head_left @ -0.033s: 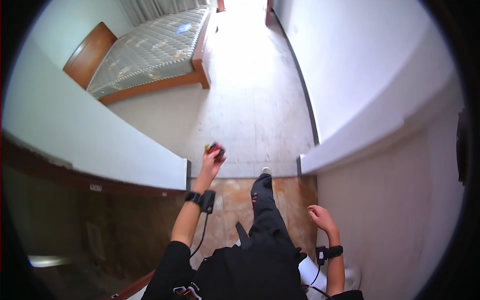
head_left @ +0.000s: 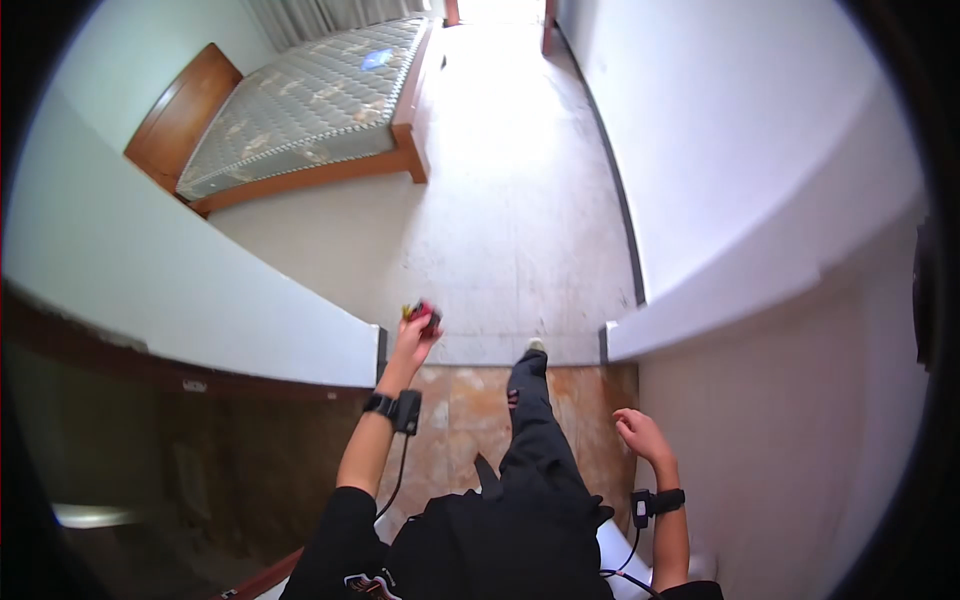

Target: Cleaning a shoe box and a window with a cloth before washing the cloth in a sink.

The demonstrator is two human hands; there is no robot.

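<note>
My left hand (head_left: 412, 340) reaches forward with its fingers wrapped round a small red and black object (head_left: 425, 317) with a yellow bit at its left side. What kind of object this is, I cannot make out. My right hand (head_left: 645, 438) hangs at my right side, loosely bent, with nothing seen in it. The pale wall beside it is the nearest thing. Each wrist wears a black strap with a small box and a cable.
A doorway lies ahead between a left wall end (head_left: 381, 345) and a right one (head_left: 606, 340). Brown tiles (head_left: 460, 400) meet a pale floor (head_left: 500, 250) there, with my foot at the line. Beyond, a bed (head_left: 300, 115) with a wooden frame and bare mattress stands left.
The view has shifted slightly, so the bed and doorway sit a little lower and further right. My left hand, still holding the red and black object, appears a little lower and further left.
</note>
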